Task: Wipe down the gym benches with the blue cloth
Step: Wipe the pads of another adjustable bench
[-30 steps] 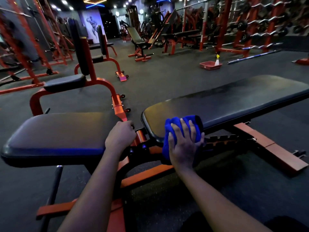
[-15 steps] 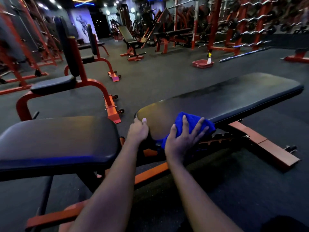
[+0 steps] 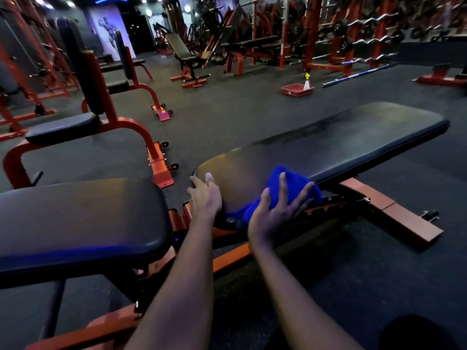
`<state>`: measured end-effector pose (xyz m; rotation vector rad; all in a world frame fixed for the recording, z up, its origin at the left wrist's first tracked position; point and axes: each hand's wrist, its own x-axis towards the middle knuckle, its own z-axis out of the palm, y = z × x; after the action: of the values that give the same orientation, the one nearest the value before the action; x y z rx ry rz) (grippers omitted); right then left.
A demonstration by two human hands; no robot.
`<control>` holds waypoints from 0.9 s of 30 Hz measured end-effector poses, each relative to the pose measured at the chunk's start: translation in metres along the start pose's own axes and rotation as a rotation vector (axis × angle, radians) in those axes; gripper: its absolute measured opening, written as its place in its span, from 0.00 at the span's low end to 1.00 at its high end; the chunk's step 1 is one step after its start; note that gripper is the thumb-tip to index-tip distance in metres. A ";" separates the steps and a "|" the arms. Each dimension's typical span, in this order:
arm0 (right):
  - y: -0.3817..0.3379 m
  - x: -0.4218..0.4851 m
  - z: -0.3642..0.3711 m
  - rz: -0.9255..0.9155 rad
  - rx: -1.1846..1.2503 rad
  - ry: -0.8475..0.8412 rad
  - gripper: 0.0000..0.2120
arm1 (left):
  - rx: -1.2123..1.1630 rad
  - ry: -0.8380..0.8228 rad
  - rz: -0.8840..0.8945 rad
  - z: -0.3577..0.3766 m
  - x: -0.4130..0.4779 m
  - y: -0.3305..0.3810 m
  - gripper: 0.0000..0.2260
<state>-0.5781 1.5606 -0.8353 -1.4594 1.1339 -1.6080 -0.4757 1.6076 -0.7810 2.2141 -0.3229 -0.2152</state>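
Observation:
A long black bench pad (image 3: 341, 145) on an orange frame stretches from the centre to the right. My right hand (image 3: 275, 210) presses the blue cloth (image 3: 290, 188) against the pad's near side edge, fingers spread and straight. My left hand (image 3: 206, 195) grips the near end of the same pad, thumb on top and fingers curled over the rim. A separate black seat pad (image 3: 75, 218) lies to the left of both hands.
Another orange-framed bench (image 3: 83, 127) with an upright backrest stands at the left. A red tray (image 3: 295, 90) with a spray bottle (image 3: 306, 82) sits on the dark floor behind. Racks with barbells (image 3: 353, 44) and more benches line the back.
My left hand moved from the gap beside the seat pad to the end of the long pad. My right hand slid the cloth rightward along the pad's side and spread its fingers.

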 end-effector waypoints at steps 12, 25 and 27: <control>0.016 0.082 -0.006 0.200 -0.008 0.112 0.23 | -0.020 0.026 0.000 0.002 0.003 -0.004 0.27; 0.012 0.116 -0.016 0.287 -0.121 0.041 0.22 | 0.277 0.142 0.053 0.004 0.004 0.001 0.25; 0.008 0.099 -0.013 0.212 -0.143 0.024 0.28 | 0.421 0.197 0.115 0.005 0.010 0.011 0.24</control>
<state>-0.6052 1.4699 -0.8030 -1.3598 1.3918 -1.4261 -0.4694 1.5942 -0.7757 2.5944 -0.4144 0.1483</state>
